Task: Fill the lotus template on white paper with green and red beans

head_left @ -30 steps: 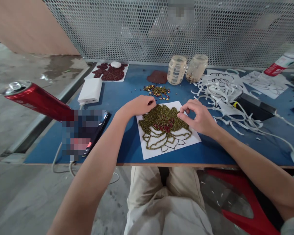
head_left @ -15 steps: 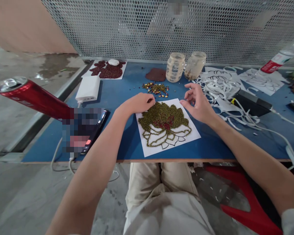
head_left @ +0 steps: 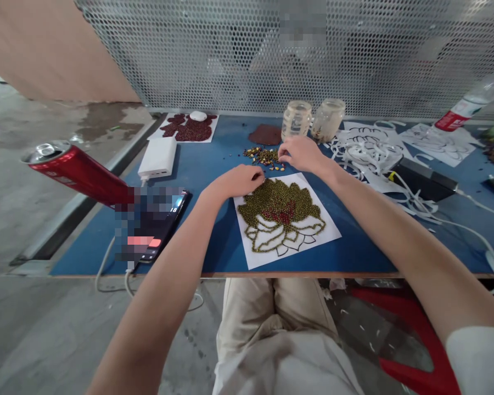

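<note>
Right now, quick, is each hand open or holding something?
Left hand: loosely curled at the seed picture; can't tell if it holds anything.
Right hand: bent inward at the bean pile; can't tell if it's gripping any.

The left forearm runs bare from the lower left up toward the middle, its wrist bent so that the left hand turns inward, back uppermost, fingers loosely curled. The right forearm slants in from the lower right, a pale sleeve at the elbow end. The right hand reaches farther forward than the left, knuckles up, fingers bent downward; their tips are too small to read clearly.
</note>
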Demonstrator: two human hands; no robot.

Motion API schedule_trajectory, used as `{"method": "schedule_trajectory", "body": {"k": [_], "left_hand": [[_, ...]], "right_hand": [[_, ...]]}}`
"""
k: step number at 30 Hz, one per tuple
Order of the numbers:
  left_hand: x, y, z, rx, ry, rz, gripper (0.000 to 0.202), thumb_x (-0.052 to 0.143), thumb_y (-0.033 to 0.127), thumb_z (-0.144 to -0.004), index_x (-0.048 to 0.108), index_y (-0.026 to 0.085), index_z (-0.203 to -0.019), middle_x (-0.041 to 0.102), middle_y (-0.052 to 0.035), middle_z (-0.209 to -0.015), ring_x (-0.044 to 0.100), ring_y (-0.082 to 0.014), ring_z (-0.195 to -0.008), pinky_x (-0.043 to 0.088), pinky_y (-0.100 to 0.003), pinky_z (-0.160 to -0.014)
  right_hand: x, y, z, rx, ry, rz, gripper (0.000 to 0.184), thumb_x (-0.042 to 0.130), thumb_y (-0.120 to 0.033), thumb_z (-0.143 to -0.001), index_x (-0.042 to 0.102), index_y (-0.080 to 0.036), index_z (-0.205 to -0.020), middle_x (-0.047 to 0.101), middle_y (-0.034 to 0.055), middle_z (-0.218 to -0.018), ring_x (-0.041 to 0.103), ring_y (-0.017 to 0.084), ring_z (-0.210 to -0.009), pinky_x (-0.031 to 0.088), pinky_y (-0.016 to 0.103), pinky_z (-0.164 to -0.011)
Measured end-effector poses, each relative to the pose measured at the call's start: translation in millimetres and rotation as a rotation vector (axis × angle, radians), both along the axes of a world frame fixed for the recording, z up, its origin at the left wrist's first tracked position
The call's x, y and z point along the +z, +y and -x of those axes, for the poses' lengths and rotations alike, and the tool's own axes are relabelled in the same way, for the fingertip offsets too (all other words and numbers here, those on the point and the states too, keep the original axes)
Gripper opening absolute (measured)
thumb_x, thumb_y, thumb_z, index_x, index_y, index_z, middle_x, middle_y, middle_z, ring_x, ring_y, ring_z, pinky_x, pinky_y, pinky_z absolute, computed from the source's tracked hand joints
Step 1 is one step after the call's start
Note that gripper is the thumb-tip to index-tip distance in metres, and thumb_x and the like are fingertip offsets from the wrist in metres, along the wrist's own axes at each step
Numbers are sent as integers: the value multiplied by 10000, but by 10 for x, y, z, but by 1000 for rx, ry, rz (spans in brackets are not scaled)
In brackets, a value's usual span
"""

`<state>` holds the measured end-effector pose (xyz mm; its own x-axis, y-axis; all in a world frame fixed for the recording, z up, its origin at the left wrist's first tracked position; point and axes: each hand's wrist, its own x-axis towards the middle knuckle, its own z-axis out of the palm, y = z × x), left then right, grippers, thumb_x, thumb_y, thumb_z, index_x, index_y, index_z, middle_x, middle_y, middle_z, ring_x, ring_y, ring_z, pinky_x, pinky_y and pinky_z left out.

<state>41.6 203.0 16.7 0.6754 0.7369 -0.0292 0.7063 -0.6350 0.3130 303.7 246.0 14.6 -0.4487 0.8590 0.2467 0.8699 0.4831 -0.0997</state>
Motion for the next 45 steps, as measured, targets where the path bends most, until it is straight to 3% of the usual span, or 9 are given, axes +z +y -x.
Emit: {"method": "schedule_trajectory", "body": {"k": [9, 12, 16, 19, 22, 25, 30, 45], "left_hand": [[-9, 18, 2, -19, -27, -6, 347, 454, 363, -1051, 766, 212, -1058, 826, -90, -1029, 711, -238, -904, 479, -373, -820], [-19, 29, 4, -23, -34, -3, 333, 464, 364, -1047, 762, 215, -1050, 831, -91, -1048, 717, -238, -927, 479, -367, -828], [-12, 33, 2, -39, -40, 5, 313, 471, 358, -1029, 750, 217, -1025, 818, -81, -999, 700, -225, -868, 470, -358, -802], [6, 30, -10, -43, -37, 7, 307, 466, 366, -1016, 732, 219, -972, 793, -72, -929, 671, -220, -817, 453, -357, -768], [25, 29, -28, -32, -41, 17, 287, 477, 365, -1003, 715, 221, -935, 794, -72, -951, 674, -220, -854, 451, -354, -784], [39, 30, -44, -18, -33, 26, 280, 482, 359, -998, 703, 220, -898, 787, -63, -943, 667, -212, -851, 447, -350, -785], [64, 21, -56, 5, -13, 41, 282, 492, 361, -992, 715, 220, -891, 765, -56, -888, 635, -206, -791, 429, -354, -750], [73, 16, -55, 6, -13, 47, 255, 494, 350, -991, 678, 216, -876, 761, -59, -897, 625, -197, -791, 423, -350, -741]], "right_hand": [[-58, 43, 17, 45, -71, 30, 176, 635, -202, -957, 766, -172, -843, 732, 159, -924, 644, 309, -951, 456, 507, -913], [19, -22, -8, 38, -20, 11, 200, 552, -216, -999, 737, -185, -929, 725, 171, -1004, 636, 321, -1016, 463, 512, -976], [210, -418, -103, 99, 210, 9, 145, 506, -247, -1019, 647, -233, -991, 699, 146, -1114, 615, 301, -1045, 480, 480, -981], [303, -905, -118, 245, 277, 162, 73, 570, -300, -1009, 608, -253, -970, 693, 97, -1093, 611, 260, -962, 483, 436, -903], [283, -1307, -52, 382, 259, 307, 77, 604, -291, -998, 624, -254, -933, 691, 60, -1031, 613, 231, -906, 467, 400, -846], [195, -1487, 32, 518, 178, 371, 83, 632, -253, -981, 653, -246, -901, 689, 40, -970, 607, 214, -867, 450, 376, -828], [106, -1527, 93, 654, 121, 402, 94, 662, -194, -967, 706, -214, -887, 685, 24, -909, 570, 179, -801, 427, 340, -807], [127, -1517, 96, 702, 194, 438, 184, 704, -301, -1065, 731, -191, -919, 703, 56, -945, 604, 211, -919, 450, 361, -860]]}}
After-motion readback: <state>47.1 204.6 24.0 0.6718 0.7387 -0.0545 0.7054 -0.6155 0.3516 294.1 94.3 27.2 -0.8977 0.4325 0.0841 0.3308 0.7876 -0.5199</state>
